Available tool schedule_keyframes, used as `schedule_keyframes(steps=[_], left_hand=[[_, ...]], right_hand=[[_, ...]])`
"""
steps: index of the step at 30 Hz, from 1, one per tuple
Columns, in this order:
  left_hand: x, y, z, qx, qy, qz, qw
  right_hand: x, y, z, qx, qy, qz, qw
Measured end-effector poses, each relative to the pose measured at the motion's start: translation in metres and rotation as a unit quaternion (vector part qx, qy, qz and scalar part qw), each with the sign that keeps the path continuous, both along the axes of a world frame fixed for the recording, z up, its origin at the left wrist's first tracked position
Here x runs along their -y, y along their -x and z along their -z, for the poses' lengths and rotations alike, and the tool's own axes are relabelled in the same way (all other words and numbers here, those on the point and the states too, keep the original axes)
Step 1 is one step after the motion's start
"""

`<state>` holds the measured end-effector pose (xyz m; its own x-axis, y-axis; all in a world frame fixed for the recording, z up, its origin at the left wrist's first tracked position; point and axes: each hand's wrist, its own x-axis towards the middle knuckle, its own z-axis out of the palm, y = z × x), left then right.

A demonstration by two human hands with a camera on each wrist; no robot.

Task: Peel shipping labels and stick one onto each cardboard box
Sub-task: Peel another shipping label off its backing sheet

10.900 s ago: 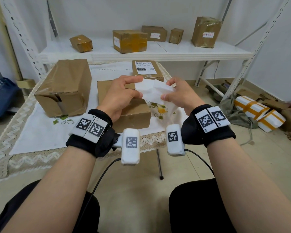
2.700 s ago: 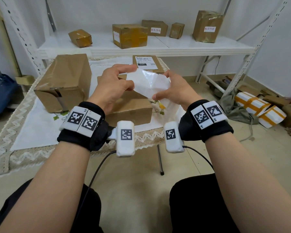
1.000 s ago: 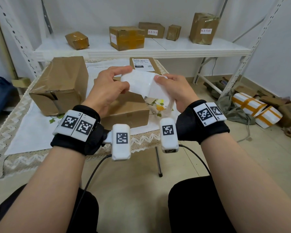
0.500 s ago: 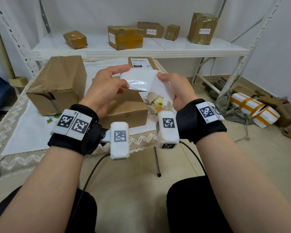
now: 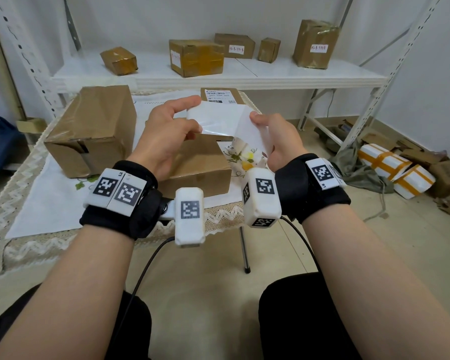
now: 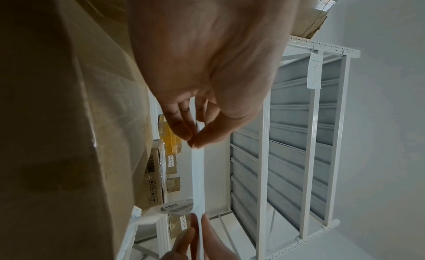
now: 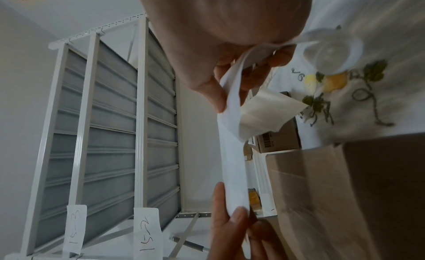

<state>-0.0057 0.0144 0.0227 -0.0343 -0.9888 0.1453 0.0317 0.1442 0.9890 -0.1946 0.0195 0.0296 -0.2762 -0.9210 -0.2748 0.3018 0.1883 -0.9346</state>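
Since the label (image 5: 220,118), pinched at opposite edges by the left hand (image 5: 166,133) and right hand (image 5: 276,136) above the box (image 5: 200,162) on the counter (image 5: 50,198), appears thin, limp and sticky-backed, edge-only holds seem advisable.

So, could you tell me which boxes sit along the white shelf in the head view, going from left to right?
Small tilted box → wide box with yellowish tape → flat box with a handwritten label → little plain box → tall box with a handwritten label.
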Motion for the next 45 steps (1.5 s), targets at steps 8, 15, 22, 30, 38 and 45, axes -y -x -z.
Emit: schedule_keyframes(steps=[8,15,22,30,38,45], left_hand=[[0.004,0.002,0.003,-0.023,-0.004,-0.015,1.000],[0.006,0.002,0.005,-0.032,0.001,-0.024,0.999],[0.008,-0.002,0.004,-0.030,0.009,-0.042,0.999],[0.010,-0.020,0.002,0.010,0.032,-0.059,0.998],[0.008,-0.034,-0.004,0.060,0.050,0.002,0.997],[0.005,-0.028,-0.003,0.082,0.051,0.015,0.995]], right_hand=[[0.004,0.000,0.002,0.026,-0.018,0.005,0.999],[0.008,0.001,0.006,0.041,-0.017,0.012,0.999],[0.011,0.003,0.005,0.017,-0.029,-0.019,0.999],[0.006,0.000,0.005,-0.195,-0.001,-0.182,0.964],[0.004,0.003,0.002,-0.336,-0.004,-0.242,0.910],[0.003,0.000,0.004,-0.500,0.005,-0.176,0.848]])
